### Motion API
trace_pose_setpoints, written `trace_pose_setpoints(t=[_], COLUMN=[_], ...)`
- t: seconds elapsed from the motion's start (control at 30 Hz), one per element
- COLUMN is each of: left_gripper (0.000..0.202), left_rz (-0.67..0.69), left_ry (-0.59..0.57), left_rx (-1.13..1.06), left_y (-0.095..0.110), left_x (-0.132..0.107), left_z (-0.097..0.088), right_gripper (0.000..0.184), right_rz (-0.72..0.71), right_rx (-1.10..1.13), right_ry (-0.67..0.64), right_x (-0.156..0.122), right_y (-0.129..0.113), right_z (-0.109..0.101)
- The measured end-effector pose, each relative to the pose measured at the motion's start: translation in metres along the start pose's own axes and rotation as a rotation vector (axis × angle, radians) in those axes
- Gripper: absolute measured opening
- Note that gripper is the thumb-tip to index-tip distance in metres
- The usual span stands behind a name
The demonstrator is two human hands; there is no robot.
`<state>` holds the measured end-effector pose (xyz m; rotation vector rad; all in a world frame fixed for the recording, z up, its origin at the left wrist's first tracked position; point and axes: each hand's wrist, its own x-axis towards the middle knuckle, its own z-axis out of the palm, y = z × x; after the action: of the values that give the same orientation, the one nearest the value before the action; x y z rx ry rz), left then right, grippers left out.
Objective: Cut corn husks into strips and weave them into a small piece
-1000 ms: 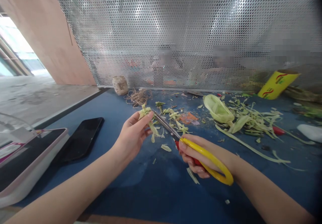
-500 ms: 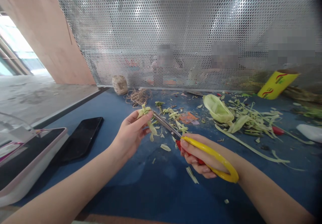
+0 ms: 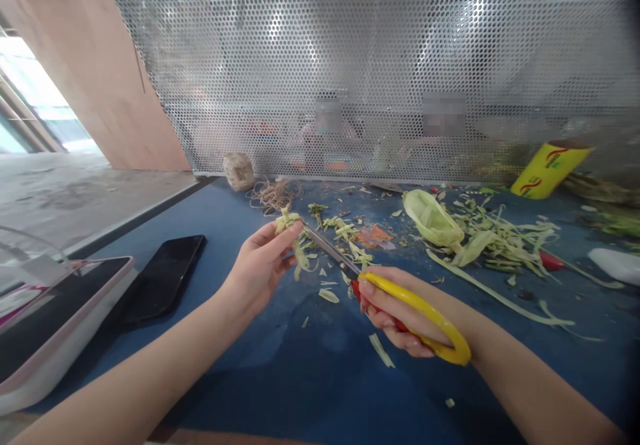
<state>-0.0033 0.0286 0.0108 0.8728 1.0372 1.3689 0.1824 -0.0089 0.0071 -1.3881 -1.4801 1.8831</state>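
Note:
My left hand [image 3: 257, 261] pinches a small knotted piece of pale green husk [image 3: 287, 220] between thumb and fingers. A loose strip of it hangs below the fingertips. My right hand [image 3: 393, 308] is wrapped round a pair of scissors [image 3: 420, 301] with one yellow and one red handle. The blades point up and left, and their tips meet the husk piece beside my left thumb; whether they are parted is too fine to tell. Several similar green husk pieces [image 3: 345, 228] and thin scraps lie on the blue tabletop [image 3: 280, 365] just beyond the blades.
A large hollow husk [image 3: 433, 221] and a heap of shredded strips [image 3: 505, 231] lie to the right, near a yellow tube [image 3: 550, 168]. At the back left are tangled twine [image 3: 275, 193] and a pale lump [image 3: 239, 170]. A phone [image 3: 167, 275] lies left, before a perforated metal screen [image 3: 350, 45].
The view has shifted very slightly. Both hands, the husk piece and the scissors stay in nearly the same place, with the scissor handles moved only a trace.

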Motion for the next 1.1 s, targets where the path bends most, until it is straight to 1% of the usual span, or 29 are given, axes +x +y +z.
trace_pose_setpoints(t=[0.1,0.27,0.37,0.5,0.8,0.93,1.1], left_gripper=[0.021,0.02,0.023,0.023,0.022,0.019,0.019], left_rz=[-0.01,0.018,0.029,0.032,0.032,0.044,0.052], left_ry=[0.032,0.032,0.024,0.046,0.033,0.06,0.059], left_rx=[0.004,0.034,0.035,0.026,0.023,0.028,0.029], left_y=[0.0004,0.0003,0.0011,0.002,-0.0015,-0.0022,-0.003], left_x=[0.0009,0.0027,0.0017,-0.0007,-0.0012,-0.0011,-0.0005], left_z=[-0.0005,-0.0029,-0.0025,-0.0006,-0.0001,0.0003,-0.0024], right_gripper=[0.033,0.037,0.038,0.038,0.035,0.039,0.042], right_rz=[0.006,0.006,-0.004,-0.017,0.002,-0.01,-0.029], right_rx=[0.007,0.08,0.041,-0.03,-0.063,-0.055,-0.054], right_ry=[0.017,-0.035,-0.035,-0.03,0.007,0.011,0.0], right_x=[0.0001,0.001,0.0003,-0.0002,0.0003,0.0002,0.0001], right_y=[0.0017,0.0051,0.0048,0.0034,0.0002,0.0007,0.0038], right_z=[-0.0007,-0.0034,-0.0031,-0.001,0.0026,0.0017,-0.0014])
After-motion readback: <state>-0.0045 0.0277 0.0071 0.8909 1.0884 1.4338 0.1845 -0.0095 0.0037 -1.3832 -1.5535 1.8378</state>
